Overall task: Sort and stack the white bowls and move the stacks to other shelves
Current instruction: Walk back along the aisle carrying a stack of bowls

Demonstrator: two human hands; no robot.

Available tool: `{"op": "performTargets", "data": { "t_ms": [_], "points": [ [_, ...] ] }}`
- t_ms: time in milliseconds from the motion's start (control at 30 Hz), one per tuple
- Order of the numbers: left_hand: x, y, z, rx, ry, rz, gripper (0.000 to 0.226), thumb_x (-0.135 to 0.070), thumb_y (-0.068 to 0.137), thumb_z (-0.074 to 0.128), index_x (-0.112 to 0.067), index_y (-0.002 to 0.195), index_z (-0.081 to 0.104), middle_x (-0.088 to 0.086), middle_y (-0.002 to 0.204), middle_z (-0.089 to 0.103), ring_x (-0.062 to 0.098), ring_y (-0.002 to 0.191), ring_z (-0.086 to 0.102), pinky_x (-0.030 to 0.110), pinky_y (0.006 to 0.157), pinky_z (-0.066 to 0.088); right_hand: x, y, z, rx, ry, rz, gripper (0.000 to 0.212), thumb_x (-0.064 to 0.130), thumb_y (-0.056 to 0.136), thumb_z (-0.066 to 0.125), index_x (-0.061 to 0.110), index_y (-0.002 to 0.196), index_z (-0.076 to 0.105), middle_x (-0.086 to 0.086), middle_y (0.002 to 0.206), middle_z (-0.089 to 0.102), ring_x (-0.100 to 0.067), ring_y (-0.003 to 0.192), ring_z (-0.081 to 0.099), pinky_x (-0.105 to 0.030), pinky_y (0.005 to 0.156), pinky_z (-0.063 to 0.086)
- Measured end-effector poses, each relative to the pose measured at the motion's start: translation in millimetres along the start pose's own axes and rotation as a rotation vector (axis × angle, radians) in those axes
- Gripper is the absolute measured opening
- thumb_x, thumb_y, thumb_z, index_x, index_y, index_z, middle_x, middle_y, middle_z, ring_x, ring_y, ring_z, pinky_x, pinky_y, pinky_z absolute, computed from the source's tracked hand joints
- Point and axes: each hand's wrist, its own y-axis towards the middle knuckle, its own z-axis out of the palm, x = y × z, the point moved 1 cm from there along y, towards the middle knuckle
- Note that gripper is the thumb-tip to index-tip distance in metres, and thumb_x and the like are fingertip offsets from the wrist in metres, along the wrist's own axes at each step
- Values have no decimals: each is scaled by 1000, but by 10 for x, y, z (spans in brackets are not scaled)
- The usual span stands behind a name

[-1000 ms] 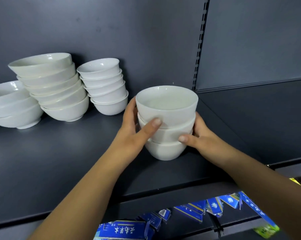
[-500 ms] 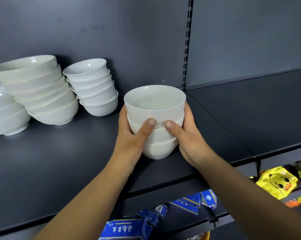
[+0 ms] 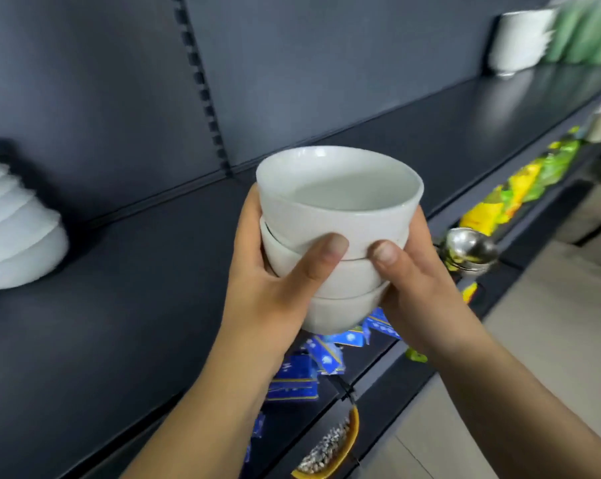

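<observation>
so the person has a stack of three white glazed ceramic bowls (image 3: 337, 236) up in the air, dead centre of the frame, clear of the dark grey metal shelf (image 3: 119, 323) and about over its front edge. the left hand (image 3: 268, 281) wraps the left side of the stack and the right hand (image 3: 420, 288) wraps the right. both thumbs lie across the near face, almost tip to tip around the seam between the top and middle bowl. the fingers curl round the back where they can't be seen.

handling-wise: glazed ceramic, so stiff, slick and chippy. three nested together probably have a bit of heft, and they look free to slide or rattle against each other if tilted. a two-handed clamp round the middle looks sensible. a palm under the foot of the bottom bowl would likely be safer, since nothing visible supports it from below.

counts: three bowls in hand. a second pile of white bowls (image 3: 15, 236) sits on the same shelf at the left edge of the frame, too blurred to count properly. another white pile (image 3: 520, 39) stands far off at upper right, also smeared. below centre are several blue packets (image 3: 309, 368), no clean count.
</observation>
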Motion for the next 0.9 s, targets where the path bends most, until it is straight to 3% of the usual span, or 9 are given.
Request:
{"op": "performTargets", "data": {
  "t_ms": [300, 467, 633, 900],
  "points": [
    [545, -163, 1958, 178, -166, -132, 92, -62, 42, 79, -26, 120, 47, -10, 109, 67, 8, 101, 63, 22, 75, 52, 892, -832, -1661, -222, -165, -72, 87, 53, 64, 73, 22, 135, 35, 1, 128, 54, -14, 117, 53, -23, 87, 46],
    [984, -339, 3091, 288, -184, -212, 93, -68, 41, 77, -30, 121, 47, -6, 116, 63, 17, 111, 59, 39, 89, 51, 1273, -1401, -2641, -343, -222, -48, 83, 48, 69, 72, 18, 136, 33, -1, 126, 55, -13, 114, 54, -23, 86, 47],
    [1329, -471, 3845, 395, -169, -277, 85, -71, 46, 73, -32, 117, 47, -18, 110, 65, 3, 105, 60, 19, 80, 49, 1417, -1819, -3329, -453, -247, -23, 80, 48, 71, 70, 17, 136, 34, -5, 128, 54, -18, 116, 54, -26, 88, 47],
    [1920, -199, 4686, 504, -120, -320, 87, -78, 44, 68, -38, 119, 47, -7, 120, 59, 9, 110, 58, 30, 83, 50, 1442, -1893, -4259, -619, -288, -13, 83, 53, 67, 72, 17, 134, 37, -9, 129, 52, -23, 118, 51, -33, 93, 45]
  ]
}}
